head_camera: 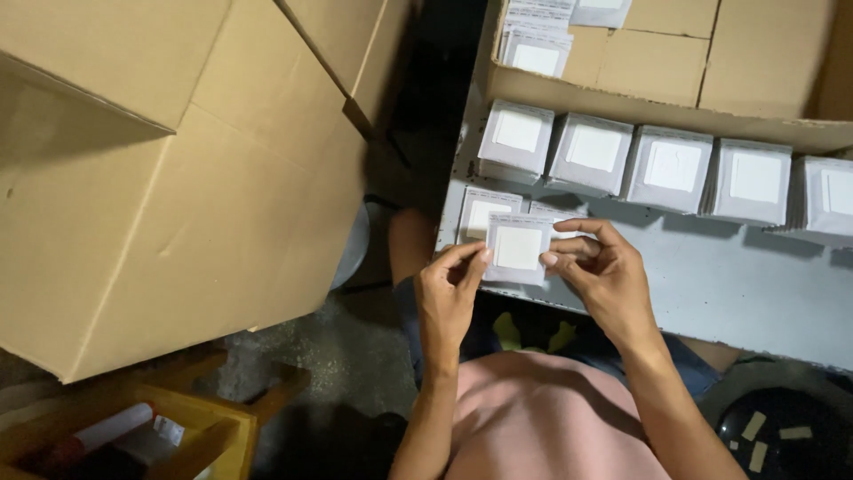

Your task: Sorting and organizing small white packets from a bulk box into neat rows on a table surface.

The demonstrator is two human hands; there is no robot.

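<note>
Both hands hold a small stack of square white packets (516, 249) over the near edge of a grey table (711, 284). My left hand (449, 298) pinches the stack's left edge with thumb and fingers. My right hand (600, 271) grips its right side, fingers curled over the top. Just behind the held stack, more white packets (482, 210) lie on the table.
A row of several white packet stacks (671, 169) lines the table against an open cardboard box (675, 62) that holds more packets. A large cardboard box (178, 178) stands at the left. A yellow wooden crate (191, 431) sits on the floor, lower left.
</note>
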